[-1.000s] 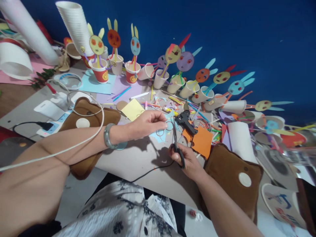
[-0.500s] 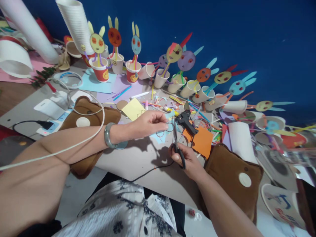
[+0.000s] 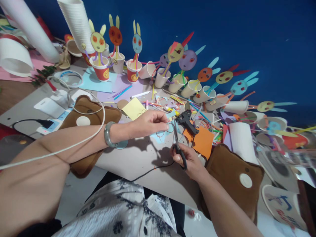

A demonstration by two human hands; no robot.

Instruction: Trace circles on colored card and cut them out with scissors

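My left hand [image 3: 155,122] is closed in a pinch on a piece of light blue paper [image 3: 161,136] with round outlines drawn on it. Part of that paper is hidden behind the fingers. In my right hand [image 3: 189,161] are black-handled scissors [image 3: 176,144], fingers wrapped through the loops. Their blades point away from me, beside the paper's right edge near my left fingertips. Just beyond the blades lies a black hot glue gun [image 3: 187,121]. Orange paper [image 3: 203,141] with cut edges rests right of the scissors.
Paper cups with rabbit-faced figures [image 3: 137,44] line the blue wall. Paper scraps and pens lie before them. Brown cushions [image 3: 234,177] flank the work area. A white cable [image 3: 91,138] crosses my left forearm. Left stand stacked cups [image 3: 75,24] and a power strip [image 3: 55,123].
Both hands keep almost the same place. The scissors and right hand have shifted very slightly to the right; the view has moved a little too.
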